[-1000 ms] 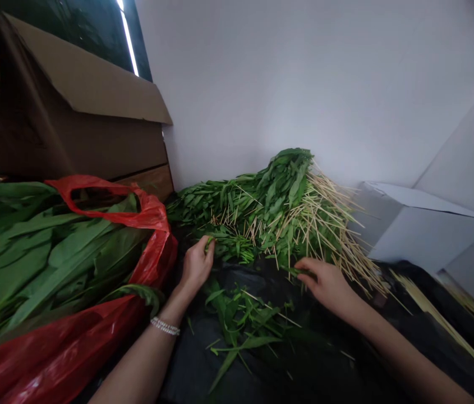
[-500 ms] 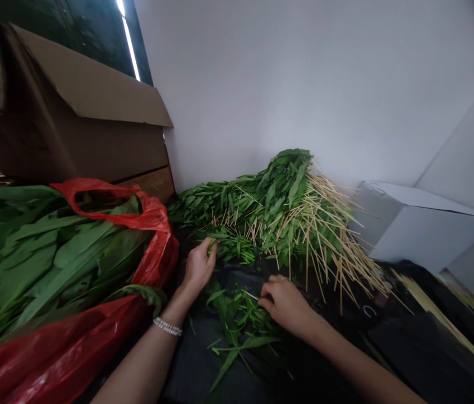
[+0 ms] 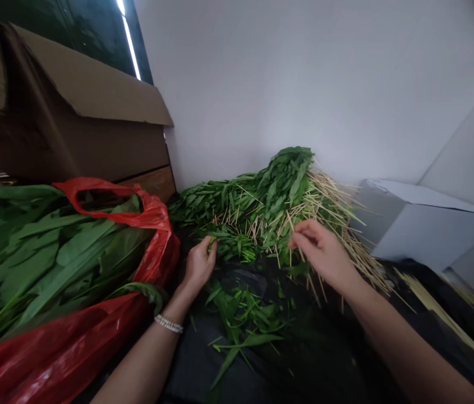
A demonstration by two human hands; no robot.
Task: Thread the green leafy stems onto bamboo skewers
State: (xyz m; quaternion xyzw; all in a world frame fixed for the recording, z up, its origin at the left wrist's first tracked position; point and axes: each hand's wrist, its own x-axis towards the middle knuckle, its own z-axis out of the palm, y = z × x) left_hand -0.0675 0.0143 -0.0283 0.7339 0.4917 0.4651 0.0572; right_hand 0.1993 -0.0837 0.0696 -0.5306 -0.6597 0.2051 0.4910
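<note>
My left hand is closed in a pinch on green leaves, at the left end of a small heap of cut leaf stems. Farther right, my right hand has its thumb and fingers closed on a thin wooden skewer whose tip points up. That hand is in front of a big pile of leaf-threaded skewers, their bare sticks fanning to the right. Loose leaf scraps lie on the black sheet between my forearms.
On the left a red plastic bag holds many long green leaves. Behind it stands an open cardboard box. A white box is at the right by the wall, with bundled bare sticks in front.
My right hand has moved up and to the right, from the leaf scraps to the pile, with the skewer turned upward. My left hand stays in place.
</note>
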